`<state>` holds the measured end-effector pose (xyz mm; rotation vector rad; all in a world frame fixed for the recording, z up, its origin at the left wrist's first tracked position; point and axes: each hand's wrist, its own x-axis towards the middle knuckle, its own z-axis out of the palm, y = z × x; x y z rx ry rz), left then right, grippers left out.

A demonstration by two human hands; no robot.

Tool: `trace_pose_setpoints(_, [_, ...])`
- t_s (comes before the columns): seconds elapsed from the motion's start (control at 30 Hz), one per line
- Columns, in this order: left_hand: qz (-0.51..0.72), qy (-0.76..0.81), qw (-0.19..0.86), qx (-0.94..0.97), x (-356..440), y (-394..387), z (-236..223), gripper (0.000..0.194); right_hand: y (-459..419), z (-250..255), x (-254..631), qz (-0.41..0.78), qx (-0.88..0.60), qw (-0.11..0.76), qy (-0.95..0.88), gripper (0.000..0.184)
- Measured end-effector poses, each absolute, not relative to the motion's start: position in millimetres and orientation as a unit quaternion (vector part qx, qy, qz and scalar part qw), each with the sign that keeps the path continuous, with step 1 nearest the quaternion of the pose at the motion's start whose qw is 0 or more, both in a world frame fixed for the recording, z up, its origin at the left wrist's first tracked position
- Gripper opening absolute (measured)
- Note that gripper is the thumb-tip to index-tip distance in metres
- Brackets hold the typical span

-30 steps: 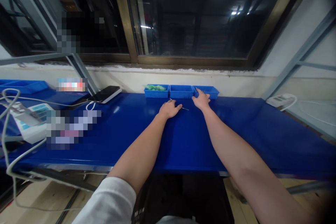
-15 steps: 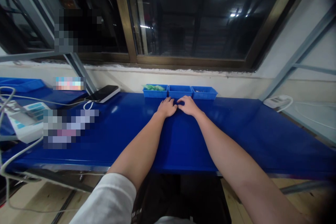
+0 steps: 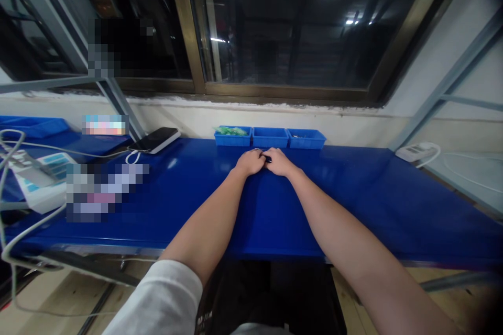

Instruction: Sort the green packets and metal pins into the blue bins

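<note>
My left hand [image 3: 249, 162] and my right hand [image 3: 279, 162] rest side by side on the blue table [image 3: 353, 204], fingertips meeting over a small dark part [image 3: 267, 158] that I cannot name. Both hands have their fingers curled in a pinch. Just beyond them three small blue bins stand in a row against the wall. The left bin [image 3: 232, 136] holds green pieces. In the middle bin [image 3: 270, 137] I see no contents. The right bin [image 3: 306, 138] has small pale pieces in it.
A black phone on a white base [image 3: 156, 140] lies at the back left, with white cables [image 3: 23, 230] and a white device [image 3: 41, 180] further left. A white power strip [image 3: 416, 151] sits at the far right. A dark window runs above the table.
My right hand drew back from the right bin and came left to meet my left hand. A thin wire seen by the left hand earlier is now hidden under the fingers.
</note>
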<state>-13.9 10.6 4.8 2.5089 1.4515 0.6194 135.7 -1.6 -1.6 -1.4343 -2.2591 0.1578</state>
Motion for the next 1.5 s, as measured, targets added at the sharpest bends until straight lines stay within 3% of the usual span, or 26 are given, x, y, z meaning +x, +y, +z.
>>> trace_pose_setpoints(0.2, [0.276,0.513,0.099,0.807,-16,20,4,0.045,3,-5,135,0.038,-0.516,0.220,-0.827,0.022])
trace_pose_setpoints(0.4, [0.192,0.536,0.108,0.815,-10,23,5,0.052,3,-2,138,0.031,-0.521,0.226,-0.823,0.017])
trace_pose_setpoints(0.57, [0.150,0.503,0.094,0.846,-10,18,8,0.046,2,0,138,0.034,-0.536,0.233,-0.810,0.013])
trace_pose_setpoints(0.87, [0.192,0.493,0.069,0.846,-13,17,4,0.038,-7,6,138,0.020,-0.603,0.204,-0.771,0.017])
trace_pose_setpoints(1.23, [0.264,0.432,0.094,0.857,-12,8,6,0.043,-3,5,141,0.008,-0.574,0.311,-0.757,0.024])
trace_pose_setpoints(1.5, [0.351,0.405,0.112,0.836,-9,4,14,0.026,-2,9,144,0.026,-0.563,0.396,-0.725,0.042])
